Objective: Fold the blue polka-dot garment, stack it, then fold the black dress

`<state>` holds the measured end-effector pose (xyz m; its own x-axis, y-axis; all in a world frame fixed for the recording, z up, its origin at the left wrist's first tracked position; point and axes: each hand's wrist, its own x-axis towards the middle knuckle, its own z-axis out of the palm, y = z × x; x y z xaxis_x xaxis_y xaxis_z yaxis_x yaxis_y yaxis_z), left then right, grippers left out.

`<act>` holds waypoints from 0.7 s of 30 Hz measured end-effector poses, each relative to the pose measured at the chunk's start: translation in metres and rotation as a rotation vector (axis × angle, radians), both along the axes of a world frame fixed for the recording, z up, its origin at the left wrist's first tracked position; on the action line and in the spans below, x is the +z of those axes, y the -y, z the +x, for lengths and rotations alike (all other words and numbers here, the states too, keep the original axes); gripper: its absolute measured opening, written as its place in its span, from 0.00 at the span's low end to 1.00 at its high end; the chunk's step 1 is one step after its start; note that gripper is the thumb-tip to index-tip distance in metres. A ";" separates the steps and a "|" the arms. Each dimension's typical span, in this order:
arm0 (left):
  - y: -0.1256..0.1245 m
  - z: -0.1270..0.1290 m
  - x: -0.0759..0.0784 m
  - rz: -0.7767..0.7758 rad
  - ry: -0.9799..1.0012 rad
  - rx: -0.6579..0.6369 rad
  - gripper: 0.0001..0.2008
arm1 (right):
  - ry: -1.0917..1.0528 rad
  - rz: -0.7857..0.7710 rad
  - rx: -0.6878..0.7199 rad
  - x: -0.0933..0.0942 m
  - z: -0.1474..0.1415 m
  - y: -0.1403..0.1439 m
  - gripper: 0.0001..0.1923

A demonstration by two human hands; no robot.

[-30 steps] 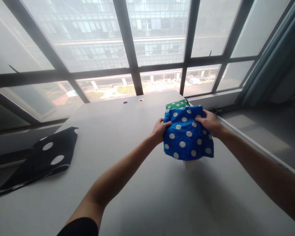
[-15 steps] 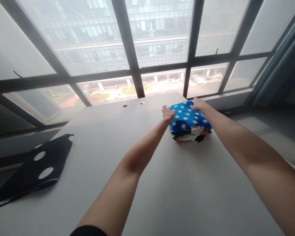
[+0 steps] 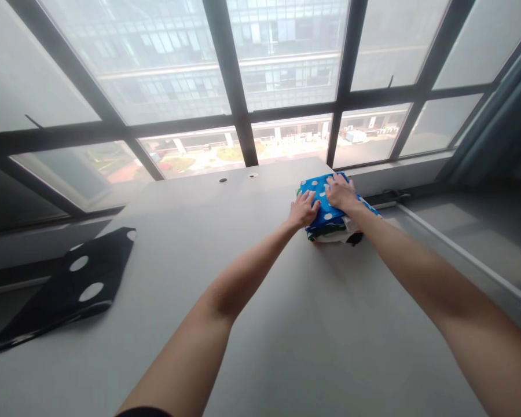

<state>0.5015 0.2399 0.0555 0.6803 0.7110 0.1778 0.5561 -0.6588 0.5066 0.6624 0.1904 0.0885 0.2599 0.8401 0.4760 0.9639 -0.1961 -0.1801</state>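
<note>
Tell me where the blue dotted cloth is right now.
The blue dotted cloth lies on top of a stack of folded cloths at the table's far right, near the window, under the left hand and right hand.

Two bare forearms, long and slim, no watch, ring or bracelet. Left arm (image 3: pixel 226 301) uncovered from wrist to above the elbow, ending in the edge of a short black sleeve (image 3: pixel 143 412) at the bottom of the view. Right arm (image 3: pixel 434 289) uncovered as far as visible, no sleeve in view. Left hand (image 3: pixel 304 209) and right hand (image 3: pixel 341 194) ungloved. Nails too small to make out.
</note>
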 end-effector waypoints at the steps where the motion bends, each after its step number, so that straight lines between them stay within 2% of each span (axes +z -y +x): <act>1: -0.002 -0.015 0.003 0.024 0.003 0.017 0.30 | -0.005 0.082 0.009 0.007 -0.017 0.006 0.22; 3: 0.000 -0.052 0.004 0.060 -0.047 0.060 0.30 | -0.042 0.220 0.089 0.014 -0.060 0.020 0.23; 4: 0.003 -0.074 0.001 0.070 -0.101 0.081 0.31 | -0.074 0.241 0.153 0.013 -0.084 0.028 0.23; 6: 0.013 -0.124 -0.007 0.072 -0.223 0.119 0.30 | -0.167 0.174 0.253 0.001 -0.135 0.044 0.23; 10: 0.044 -0.222 -0.028 0.043 -0.345 0.218 0.27 | -0.288 -0.062 0.308 -0.053 -0.222 0.066 0.23; 13: 0.069 -0.280 -0.043 0.044 -0.374 0.293 0.27 | -0.322 -0.209 0.323 -0.090 -0.269 0.073 0.23; 15: 0.083 -0.306 -0.052 0.039 -0.387 0.321 0.26 | -0.308 -0.251 0.343 -0.105 -0.292 0.077 0.21; 17: 0.093 -0.323 -0.060 0.048 -0.387 0.323 0.26 | -0.286 -0.282 0.370 -0.111 -0.308 0.081 0.21; 21: 0.100 -0.335 -0.072 0.114 -0.331 0.313 0.25 | -0.230 -0.324 0.442 -0.113 -0.324 0.089 0.23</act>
